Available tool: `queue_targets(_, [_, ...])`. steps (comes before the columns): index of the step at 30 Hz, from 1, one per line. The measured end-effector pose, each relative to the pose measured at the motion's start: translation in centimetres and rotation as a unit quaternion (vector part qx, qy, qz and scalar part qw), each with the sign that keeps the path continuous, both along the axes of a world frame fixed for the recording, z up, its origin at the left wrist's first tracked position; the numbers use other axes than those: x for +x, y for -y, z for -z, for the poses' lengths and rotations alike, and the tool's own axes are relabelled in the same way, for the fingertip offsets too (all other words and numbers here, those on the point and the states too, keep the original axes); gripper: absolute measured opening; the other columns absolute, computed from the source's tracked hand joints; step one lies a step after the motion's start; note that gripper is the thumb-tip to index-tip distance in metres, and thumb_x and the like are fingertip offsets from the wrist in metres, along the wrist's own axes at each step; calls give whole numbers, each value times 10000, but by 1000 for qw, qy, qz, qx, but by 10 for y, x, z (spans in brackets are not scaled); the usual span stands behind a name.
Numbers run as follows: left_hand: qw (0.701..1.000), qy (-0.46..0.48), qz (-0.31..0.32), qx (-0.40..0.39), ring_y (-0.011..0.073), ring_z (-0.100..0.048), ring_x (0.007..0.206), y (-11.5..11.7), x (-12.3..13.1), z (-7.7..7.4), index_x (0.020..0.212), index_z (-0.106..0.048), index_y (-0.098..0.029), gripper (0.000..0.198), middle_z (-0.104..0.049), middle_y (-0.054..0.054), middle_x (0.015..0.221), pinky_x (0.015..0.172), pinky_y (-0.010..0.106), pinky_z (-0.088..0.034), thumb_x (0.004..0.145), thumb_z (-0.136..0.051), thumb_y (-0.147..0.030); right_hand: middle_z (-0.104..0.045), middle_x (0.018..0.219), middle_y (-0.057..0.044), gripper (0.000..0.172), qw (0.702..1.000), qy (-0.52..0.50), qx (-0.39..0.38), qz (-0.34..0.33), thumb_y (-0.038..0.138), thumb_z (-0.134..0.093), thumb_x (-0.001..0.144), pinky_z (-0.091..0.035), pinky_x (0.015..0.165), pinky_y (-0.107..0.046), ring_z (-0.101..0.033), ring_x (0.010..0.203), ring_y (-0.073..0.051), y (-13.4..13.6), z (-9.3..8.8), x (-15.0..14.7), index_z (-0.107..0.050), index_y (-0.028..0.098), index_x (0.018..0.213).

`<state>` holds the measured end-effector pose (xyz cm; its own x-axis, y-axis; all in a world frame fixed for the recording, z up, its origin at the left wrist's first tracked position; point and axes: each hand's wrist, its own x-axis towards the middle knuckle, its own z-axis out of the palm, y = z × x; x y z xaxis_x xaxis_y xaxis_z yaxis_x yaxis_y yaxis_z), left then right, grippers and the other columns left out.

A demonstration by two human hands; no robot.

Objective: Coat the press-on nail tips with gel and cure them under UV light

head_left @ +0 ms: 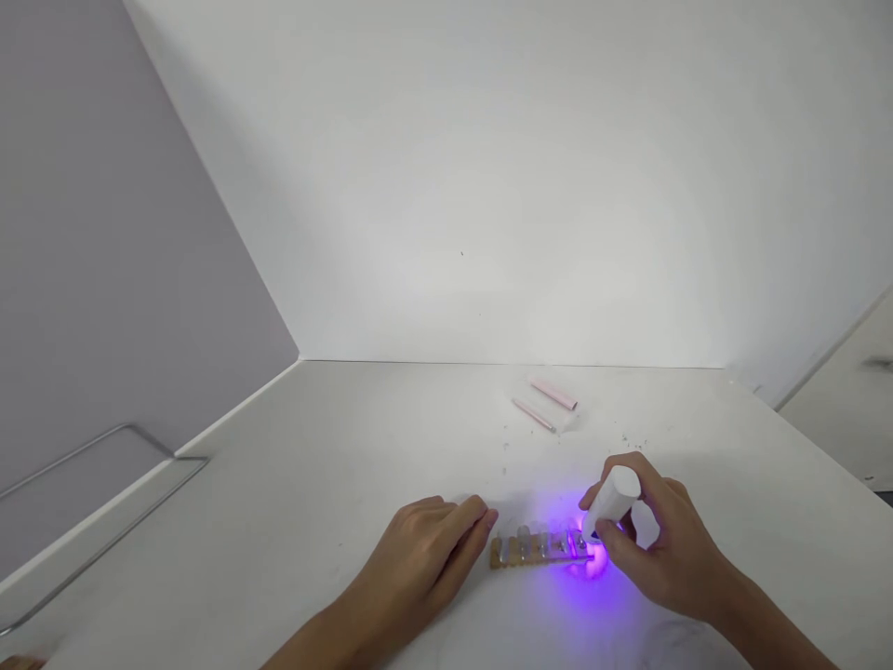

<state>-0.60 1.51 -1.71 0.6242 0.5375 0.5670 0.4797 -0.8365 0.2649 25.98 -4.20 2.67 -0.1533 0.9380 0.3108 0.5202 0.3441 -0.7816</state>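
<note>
A small white handheld UV lamp (615,495) is in my right hand (666,544), gripped between thumb and fingers and tilted down. Its purple light falls on the right end of a narrow strip (534,549) lying on the table. The strip has a tan, wood-like base, with several clear, shiny pieces in a row on top; they look like nail tips. My left hand (436,549) rests on the table by the strip's left end, its fingers curled together. Nothing shows in it, and I cannot tell whether its fingertips touch the strip.
Behind the strip lie a slim pink pen (534,415) and a thicker pink tube (553,394), perhaps its cap. Small dark specks dot the white table (335,447). White walls stand at the back, and a bent metal rod (104,547) runs along the left edge.
</note>
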Motion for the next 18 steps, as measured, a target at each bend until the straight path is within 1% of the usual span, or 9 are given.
queue_targets(5, [1000, 0, 0, 0, 106, -283, 476, 1, 0, 0, 793, -290, -204, 275, -336, -77, 581, 527, 249, -257, 1047, -370, -134, -684, 781, 34, 206, 1000, -1, -4, 1, 122, -549, 818, -376, 454, -219, -475, 526, -123, 0, 1, 0, -519, 274, 954])
queue_targets(12, [1000, 1, 2, 0, 98, -296, 467, 2, 0, -2, 767, -318, -196, 285, -358, -73, 564, 521, 255, -256, 1038, -375, -128, -683, 778, 31, 210, 1000, 5, 5, -6, 116, -545, 818, -409, 480, -225, -486, 534, -125, 1, -1, 0, -527, 271, 958])
queue_targets(18, [1000, 1, 5, -2, 98, -286, 469, 1, 1, -2, 763, -303, -194, 290, -346, -75, 562, 524, 251, -260, 1033, -384, -123, -672, 774, 27, 218, 1000, 10, 3, -8, 113, -553, 822, -414, 479, -227, -483, 533, -126, 1, -2, 0, -526, 275, 966])
